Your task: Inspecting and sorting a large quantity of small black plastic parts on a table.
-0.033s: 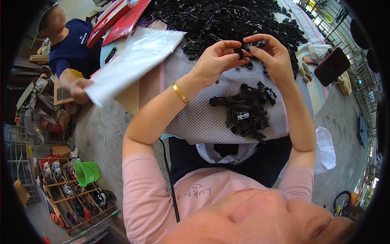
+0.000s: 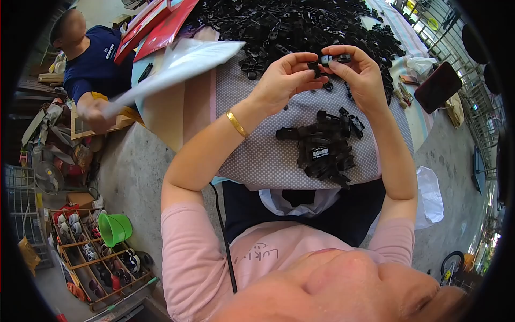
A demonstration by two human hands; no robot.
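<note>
Over the far side of the table, both my hands are raised close together. Between the fingertips of my left hand [image 2: 287, 80] is a small black plastic piece [image 2: 314, 68], partly hidden by the fingers. My right hand [image 2: 360, 78] pinches a glossy black plastic part [image 2: 336, 59] with a pale reflection on its face. The two pieces are almost touching; whether they meet, I cannot tell. Below my hands, a small heap of similar black plastic parts [image 2: 324, 145] lies on the dotted cloth [image 2: 252, 145]. Beyond them spreads a much larger pile of black parts [image 2: 300, 27].
A co-worker [image 2: 88, 59] at the left holds a blurred white sheet [image 2: 188, 67] over the table's edge. Red folders [image 2: 166, 32] lie at the far left. On the right are a dark phone [image 2: 439, 87] and a crumpled plastic bag [image 2: 422, 65]. A green bucket [image 2: 114, 229] stands by a shoe rack.
The co-worker's white sheet has tilted and now shows narrower. The part in my right hand has turned slightly, its face catching more light. My hands have hardly moved.
</note>
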